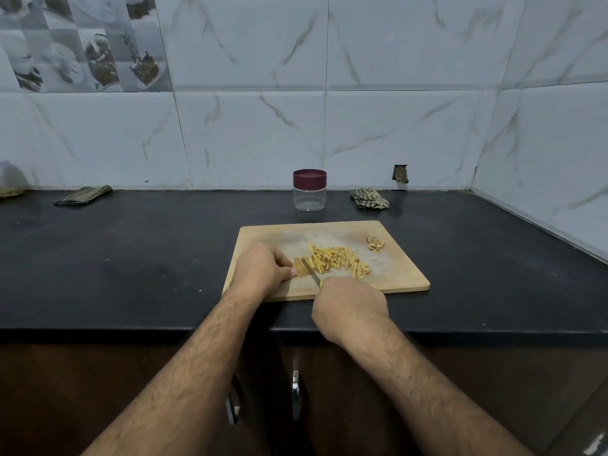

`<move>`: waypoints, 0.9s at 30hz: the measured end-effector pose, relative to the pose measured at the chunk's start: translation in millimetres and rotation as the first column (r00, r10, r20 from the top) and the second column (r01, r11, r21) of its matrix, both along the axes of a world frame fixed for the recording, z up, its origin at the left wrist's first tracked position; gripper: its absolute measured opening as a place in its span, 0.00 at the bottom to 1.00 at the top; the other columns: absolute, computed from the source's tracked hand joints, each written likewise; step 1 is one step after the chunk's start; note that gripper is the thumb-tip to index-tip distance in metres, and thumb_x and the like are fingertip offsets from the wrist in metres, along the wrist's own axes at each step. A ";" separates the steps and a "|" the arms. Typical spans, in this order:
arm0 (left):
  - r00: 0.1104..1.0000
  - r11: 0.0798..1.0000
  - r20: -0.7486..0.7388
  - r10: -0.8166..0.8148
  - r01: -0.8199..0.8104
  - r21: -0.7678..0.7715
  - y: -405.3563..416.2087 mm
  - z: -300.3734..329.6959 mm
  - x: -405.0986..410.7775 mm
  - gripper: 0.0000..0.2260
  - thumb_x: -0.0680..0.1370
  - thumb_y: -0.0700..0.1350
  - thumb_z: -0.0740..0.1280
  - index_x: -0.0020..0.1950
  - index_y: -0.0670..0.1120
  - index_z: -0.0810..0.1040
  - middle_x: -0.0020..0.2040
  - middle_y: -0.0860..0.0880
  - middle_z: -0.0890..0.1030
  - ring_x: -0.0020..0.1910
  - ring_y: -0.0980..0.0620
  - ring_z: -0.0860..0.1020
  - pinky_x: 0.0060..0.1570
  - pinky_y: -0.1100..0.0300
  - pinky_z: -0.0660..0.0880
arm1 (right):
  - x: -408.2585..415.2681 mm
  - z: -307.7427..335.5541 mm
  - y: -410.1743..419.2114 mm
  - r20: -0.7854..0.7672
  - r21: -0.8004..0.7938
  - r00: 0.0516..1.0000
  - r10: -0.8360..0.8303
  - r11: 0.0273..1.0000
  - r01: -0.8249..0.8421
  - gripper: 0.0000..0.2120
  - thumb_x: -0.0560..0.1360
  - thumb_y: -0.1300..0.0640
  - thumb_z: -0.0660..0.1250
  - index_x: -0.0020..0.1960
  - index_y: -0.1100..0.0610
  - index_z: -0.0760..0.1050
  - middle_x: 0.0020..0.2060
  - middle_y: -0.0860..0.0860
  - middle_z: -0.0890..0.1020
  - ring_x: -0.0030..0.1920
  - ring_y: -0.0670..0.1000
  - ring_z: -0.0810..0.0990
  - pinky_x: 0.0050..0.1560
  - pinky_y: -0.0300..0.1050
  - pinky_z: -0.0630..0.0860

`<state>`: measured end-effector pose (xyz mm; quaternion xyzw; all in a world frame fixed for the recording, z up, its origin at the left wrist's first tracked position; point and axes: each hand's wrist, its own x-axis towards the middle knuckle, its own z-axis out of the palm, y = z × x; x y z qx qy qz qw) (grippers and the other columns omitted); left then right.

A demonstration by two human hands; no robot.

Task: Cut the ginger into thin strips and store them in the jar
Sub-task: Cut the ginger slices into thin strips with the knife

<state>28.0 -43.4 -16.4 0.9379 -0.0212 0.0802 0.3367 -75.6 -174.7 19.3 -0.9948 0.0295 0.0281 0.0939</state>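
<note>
A wooden cutting board [398,274] lies on the black counter. My left hand [261,269] presses a flat slice of ginger [300,268] down on the board with its fingertips. My right hand [348,306] grips a knife [311,270] with a yellow handle, its blade resting across the ginger slice. A pile of thin yellow ginger strips [337,260] lies just right of the blade. A small heap of ginger peel [375,244] sits near the board's far right corner. The clear jar [309,195] with a maroon lid stands closed behind the board, by the wall.
A checked cloth [369,198] lies right of the jar, and a folded green cloth [83,195] lies at the far left by the wall. A tiled wall closes the counter [148,258] at the back and right. Cabinet handles [295,394] sit below the counter edge.
</note>
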 end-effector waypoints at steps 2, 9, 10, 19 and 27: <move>1.000 1.000 -0.007 -0.011 0.011 0.016 0.5 0.4 0.7 0.04 0.74 0.47 0.75 0.48 0.50 0.86 0.47 0.55 0.84 0.45 0.57 0.77 0.38 0.63 0.67 | 1.5 1.0 1.4 0.006 0.012 1.000 0.017 1.000 -0.017 0.13 0.78 0.60 0.61 0.61 0.54 0.74 0.47 0.51 0.74 0.46 0.53 0.73 0.43 0.47 0.72; 1.000 1.000 -0.007 0.008 -0.008 -0.028 0.3 -1.8 2.3 0.03 0.73 0.47 0.76 0.45 0.51 0.85 0.44 0.56 0.82 0.44 0.57 0.76 0.34 0.66 0.66 | 4.3 -2.8 5.8 0.011 0.017 0.999 0.047 0.999 -0.047 0.10 0.79 0.59 0.60 0.59 0.55 0.75 0.45 0.51 0.74 0.45 0.53 0.73 0.43 0.47 0.72; 1.000 0.999 -0.008 0.011 -0.011 -0.035 0.3 -1.8 2.1 0.03 0.73 0.47 0.76 0.44 0.51 0.84 0.43 0.56 0.81 0.44 0.57 0.76 0.34 0.66 0.66 | 4.8 -3.0 5.8 0.011 0.017 0.999 0.048 0.999 -0.048 0.10 0.79 0.58 0.60 0.59 0.55 0.75 0.45 0.51 0.74 0.45 0.54 0.74 0.43 0.47 0.72; 0.999 0.999 -0.041 -0.009 0.007 -0.046 3.3 -2.0 4.8 0.04 0.73 0.46 0.76 0.47 0.50 0.86 0.49 0.56 0.84 0.47 0.57 0.78 0.39 0.64 0.67 | 9.9 -5.0 6.6 -0.004 -0.010 0.998 0.059 0.998 -0.059 0.10 0.81 0.56 0.60 0.60 0.55 0.75 0.45 0.51 0.74 0.45 0.53 0.74 0.44 0.47 0.71; 0.996 0.999 -0.085 0.005 -0.008 -0.034 1.2 4.8 4.8 0.03 0.73 0.45 0.75 0.40 0.52 0.84 0.47 0.57 0.84 0.48 0.57 0.79 0.38 0.64 0.69 | 10.9 -6.1 7.7 0.010 -0.019 0.998 0.061 0.998 -0.061 0.10 0.81 0.55 0.60 0.60 0.54 0.75 0.46 0.51 0.74 0.46 0.53 0.74 0.45 0.47 0.71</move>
